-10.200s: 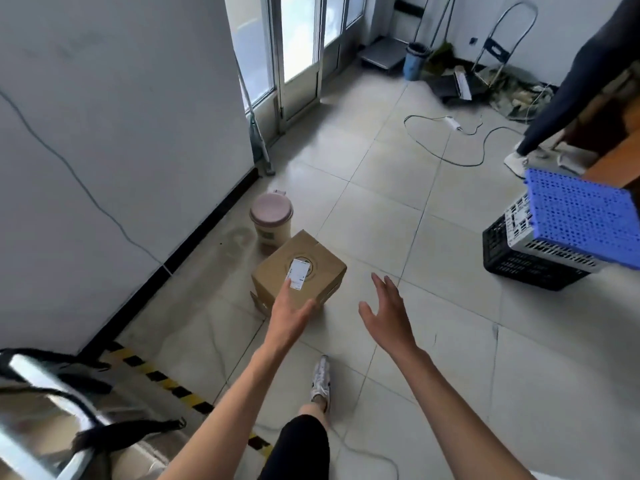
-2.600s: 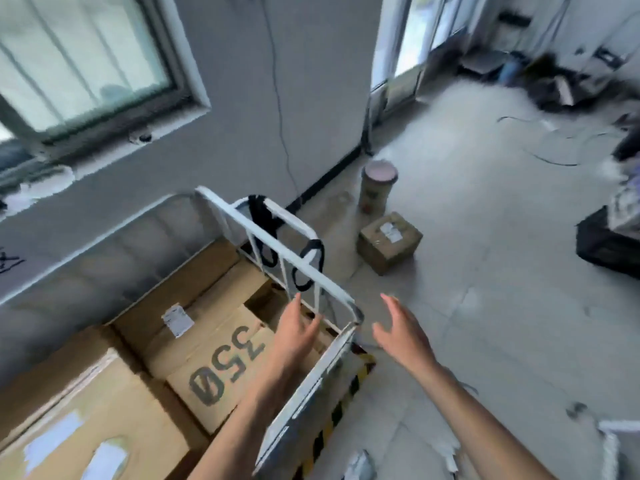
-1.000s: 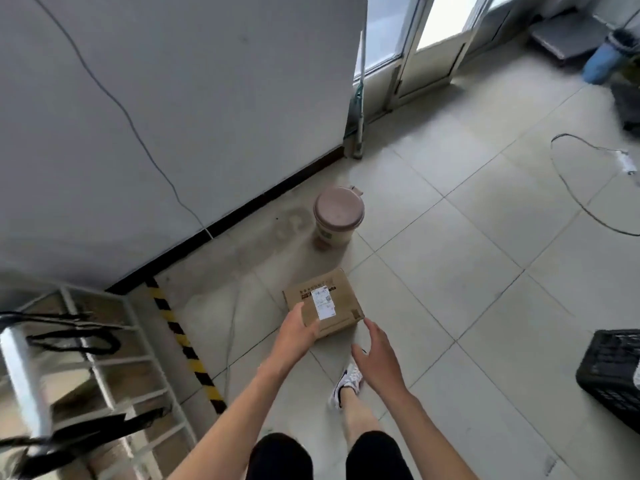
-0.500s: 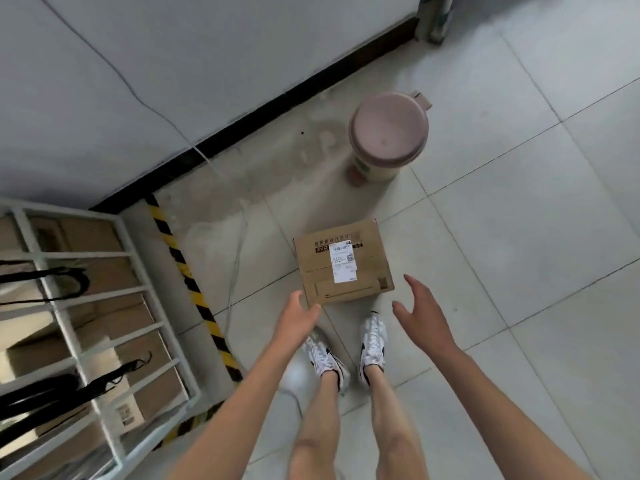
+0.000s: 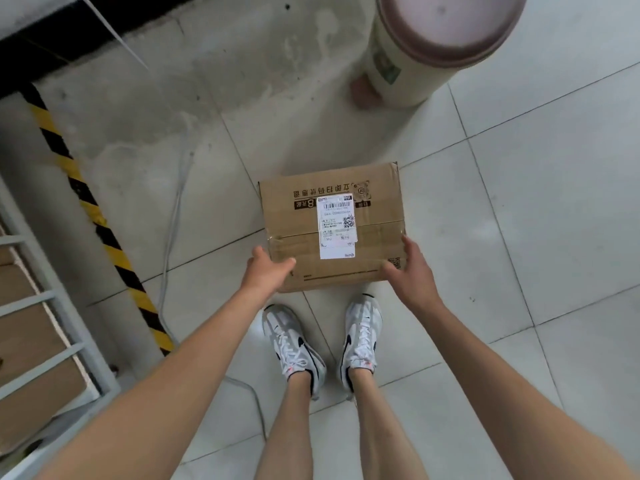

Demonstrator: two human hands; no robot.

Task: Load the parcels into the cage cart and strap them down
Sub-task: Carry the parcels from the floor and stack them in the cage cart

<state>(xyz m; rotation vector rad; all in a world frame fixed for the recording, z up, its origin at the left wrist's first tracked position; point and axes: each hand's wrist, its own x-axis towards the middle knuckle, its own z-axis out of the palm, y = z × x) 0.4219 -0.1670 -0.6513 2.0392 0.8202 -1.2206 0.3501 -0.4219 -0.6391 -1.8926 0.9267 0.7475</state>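
Observation:
A small cardboard parcel with a white shipping label lies on the tiled floor just ahead of my feet. My left hand presses on its near left corner, thumb over the top. At the near right corner my right hand clasps the side. Both hands grip the parcel, which rests on the floor. The white cage cart stands at the left edge, with brown cartons visible behind its bars.
A cream bin with a pink lid stands beyond the parcel at the upper right. Yellow-black hazard tape runs along the floor beside the cart. A thin grey cable trails over the tiles left of the parcel.
I have bent lower and closer over the parcel. Both hands, open and short of it half a second ago, now clasp its near corners.

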